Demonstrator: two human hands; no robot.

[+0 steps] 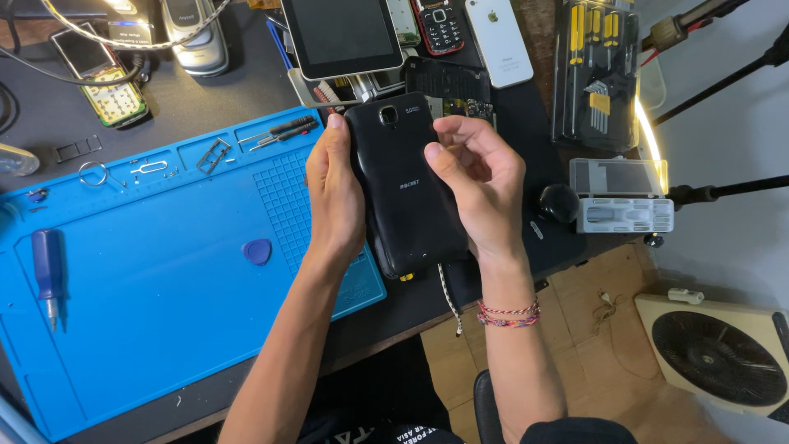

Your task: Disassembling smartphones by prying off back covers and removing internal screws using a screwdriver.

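Fingers of the left hand wrap the black phone along its left edge, the right hand pinches its right edge, so it's held above the blue mat. Back cover looks still on, nothing opened yet. Blue pick lies left, screwdriver case far right.

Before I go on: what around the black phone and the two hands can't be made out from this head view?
- Black phone: its screen side faces away; only the back shows.
- Its left edge is covered by the left hand, its right edge by the right hand.
- Circuit board: lower part hidden behind the phone.
- Tiny parts in the blue mat trays: too small to identify.
- Tablet: top cut off by the frame edge.
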